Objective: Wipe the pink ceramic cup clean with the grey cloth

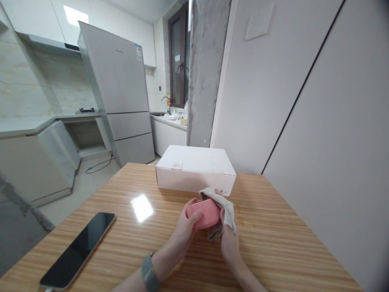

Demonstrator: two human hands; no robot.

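A small pink case [208,213] with rounded corners is held above the table, in front of the white box. My left hand [186,222] grips its left side, thumb across the near face; a grey band circles that wrist. My right hand [228,237] is closed on a pale grey-beige cloth [227,206], which wraps around the right end of the case. Part of the cloth hangs below the case. Some of my right fingers are hidden behind the cloth and case.
A closed white box [194,160] stands just beyond my hands on the wood-grain table [273,231]. A black-screened phone [80,249] with a cable lies at the left. A white wall [319,134] borders the right side; a fridge [121,89] stands in the kitchen behind.
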